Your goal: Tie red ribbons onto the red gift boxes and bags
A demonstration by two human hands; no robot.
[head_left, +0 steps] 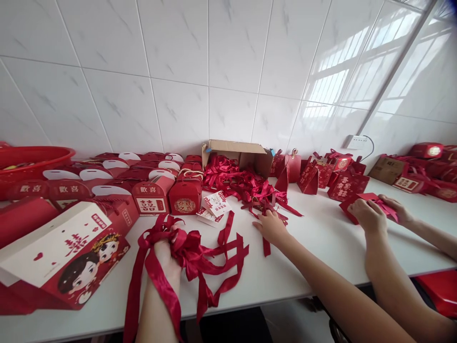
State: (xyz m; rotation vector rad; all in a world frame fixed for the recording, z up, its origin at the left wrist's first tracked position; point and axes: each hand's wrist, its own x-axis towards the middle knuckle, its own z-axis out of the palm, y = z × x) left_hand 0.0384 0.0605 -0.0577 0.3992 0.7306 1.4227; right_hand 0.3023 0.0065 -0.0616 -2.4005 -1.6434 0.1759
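Your hands are apart: the left hand (167,256) is closed around a bunch of red ribbons (189,247) over the near side of the surface (257,281), their loose ends trailing right. Your right hand (273,228) touches the near edge of the ribbon pile (224,174) spilling from a cardboard box (237,146) at the far side, though you cannot tell whether its fingers grip any. Printed cards (217,204) lie between your hands, right of a red gift box (185,199).

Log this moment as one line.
left hand: holding bunched red ribbons | right hand: at near edge of ribbon pile, grip unclear | cardboard box: pile spilling out | co-worker's hands: on red box
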